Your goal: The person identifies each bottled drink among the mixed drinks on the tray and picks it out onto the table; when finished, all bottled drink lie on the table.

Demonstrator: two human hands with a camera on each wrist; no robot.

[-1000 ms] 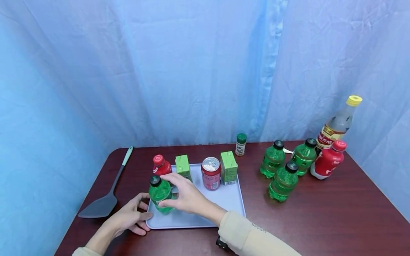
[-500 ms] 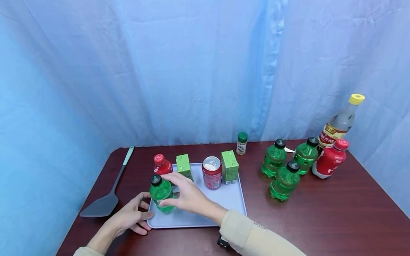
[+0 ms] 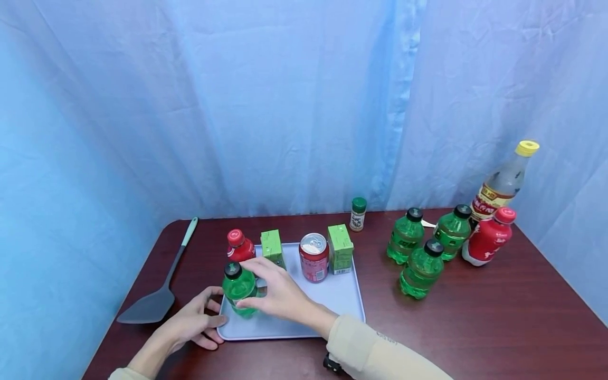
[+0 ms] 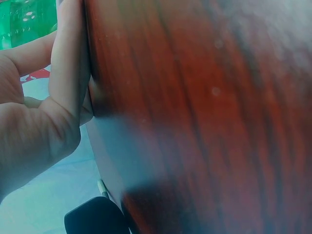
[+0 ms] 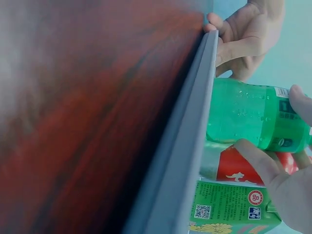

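Note:
My right hand (image 3: 280, 290) holds a small green soda bottle (image 3: 237, 287) with a black cap, thumb on the near side and fingers behind. The bottle stands upright over the left front part of the pale tray (image 3: 294, 327). In the right wrist view, that bottle (image 5: 239, 114) has its base close to the tray surface. My left hand (image 3: 190, 319) rests at the tray's left front corner, thumb at the rim and fingers loosely bent along the outside. Also on the tray are a red-capped bottle (image 3: 240, 247), two green drink cartons (image 3: 272, 245) and a red can (image 3: 314, 258).
A grey spatula (image 3: 152, 303) lies left of the tray. Behind it stands a green-lidded spice jar (image 3: 358, 215). Right of it are several green soda bottles (image 3: 421, 269), a red bottle (image 3: 489, 237) and a tall yellow-capped bottle (image 3: 499, 187). Curtains (image 3: 294, 105) hang behind the table.

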